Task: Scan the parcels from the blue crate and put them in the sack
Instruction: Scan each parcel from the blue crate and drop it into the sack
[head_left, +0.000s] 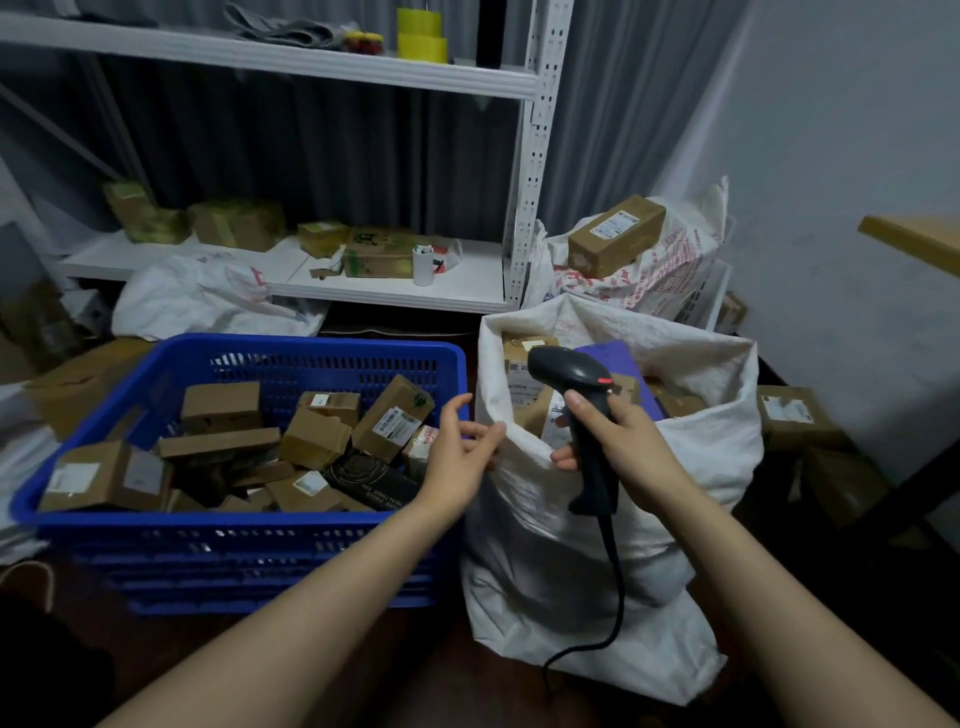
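The blue crate (156, 525) stands on the floor at the left, holding several brown cardboard parcels (311, 439). To its right the white sack (571, 571) stands open, with several parcels (524, 382) and a purple packet (610, 358) inside. My right hand (618, 441) grips the handle of a black barcode scanner (576, 379), held over the sack's mouth, its cable hanging down the sack's front. My left hand (460, 457) hovers empty between the crate's right rim and the sack's edge, fingers relaxed and spread.
A white metal shelf (384, 291) behind the crate carries taped boxes and a white cup. A second full sack (660, 270) with a box on top stands behind the open one. More boxes lie on the floor right and left. A wooden table corner (909, 241) juts in at the right.
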